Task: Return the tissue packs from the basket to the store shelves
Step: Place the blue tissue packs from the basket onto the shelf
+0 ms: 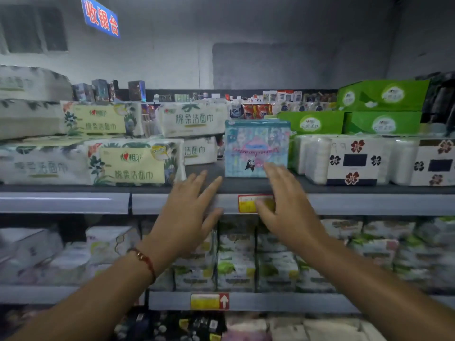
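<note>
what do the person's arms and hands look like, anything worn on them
Both forearms are bare, no sleeves in view and no gloves. The left hand has a thin red cord bracelet with a small metal bead at the wrist. The right hand shows no jewellery or watch.

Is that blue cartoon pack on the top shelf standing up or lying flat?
Standing up. The blue cartoon pack rests on its bottom edge on the top shelf, printed front facing out. Both hands are open.

The right hand (283, 207) is covering part of the red-and-yellow paper price label (247, 204). Blur is smearing the pale plastic-wrapped packs (236, 267) on the lower shelf.
</note>
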`<act>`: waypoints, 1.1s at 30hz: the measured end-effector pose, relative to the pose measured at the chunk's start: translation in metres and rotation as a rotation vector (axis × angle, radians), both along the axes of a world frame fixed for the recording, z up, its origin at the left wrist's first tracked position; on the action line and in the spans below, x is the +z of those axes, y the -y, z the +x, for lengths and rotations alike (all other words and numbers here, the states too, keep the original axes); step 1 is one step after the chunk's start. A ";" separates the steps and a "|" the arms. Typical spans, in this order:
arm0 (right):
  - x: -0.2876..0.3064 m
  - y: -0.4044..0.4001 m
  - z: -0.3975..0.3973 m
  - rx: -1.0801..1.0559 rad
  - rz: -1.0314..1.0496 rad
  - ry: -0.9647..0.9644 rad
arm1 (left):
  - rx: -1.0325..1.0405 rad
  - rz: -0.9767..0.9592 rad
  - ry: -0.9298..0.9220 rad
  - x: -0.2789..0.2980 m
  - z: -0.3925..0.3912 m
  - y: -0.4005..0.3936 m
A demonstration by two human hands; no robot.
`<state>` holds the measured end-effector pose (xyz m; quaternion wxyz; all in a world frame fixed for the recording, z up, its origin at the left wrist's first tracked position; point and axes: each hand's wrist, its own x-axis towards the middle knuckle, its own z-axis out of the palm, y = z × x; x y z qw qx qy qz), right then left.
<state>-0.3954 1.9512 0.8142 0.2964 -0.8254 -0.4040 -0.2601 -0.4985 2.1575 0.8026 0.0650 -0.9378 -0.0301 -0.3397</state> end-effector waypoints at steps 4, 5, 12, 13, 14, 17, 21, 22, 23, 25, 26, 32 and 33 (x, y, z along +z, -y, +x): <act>-0.106 0.000 -0.054 0.179 -0.297 0.071 | 0.026 -0.008 -0.150 -0.100 -0.051 -0.013; -0.130 -0.003 -0.064 0.195 -0.358 0.007 | 0.047 -0.042 -0.213 -0.127 -0.064 -0.014; -0.312 -0.026 -0.136 0.239 -0.820 -0.482 | 0.161 -0.315 -0.644 -0.314 -0.179 -0.023; -0.334 -0.028 -0.145 0.237 -0.866 -0.512 | 0.175 -0.344 -0.696 -0.335 -0.193 -0.025; -0.356 -0.029 -0.155 0.230 -0.908 -0.543 | 0.186 -0.368 -0.762 -0.355 -0.208 -0.026; -0.413 -0.028 -0.184 0.221 -1.029 -0.704 | 0.218 -0.471 -0.931 -0.414 -0.249 -0.028; -0.478 -0.018 -0.221 0.178 -1.133 -0.890 | 0.271 -0.586 -1.118 -0.475 -0.289 -0.021; -0.493 -0.015 -0.229 0.153 -1.171 -0.911 | 0.284 -0.590 -1.121 -0.489 -0.297 -0.017; -0.508 -0.012 -0.237 0.131 -1.200 -0.926 | 0.304 -0.590 -1.163 -0.506 -0.304 -0.014; -0.534 -0.005 -0.250 0.105 -1.225 -0.946 | 0.305 -0.627 -1.292 -0.540 -0.317 -0.009; -0.547 -0.002 -0.255 0.101 -1.223 -0.950 | 0.297 -0.644 -1.314 -0.555 -0.321 -0.007; -0.618 0.000 -0.271 0.050 -1.200 -1.156 | 0.220 -0.659 -1.450 -0.627 -0.314 0.015; -0.630 -0.002 -0.272 0.039 -1.178 -1.189 | 0.213 -0.680 -1.455 -0.638 -0.310 0.019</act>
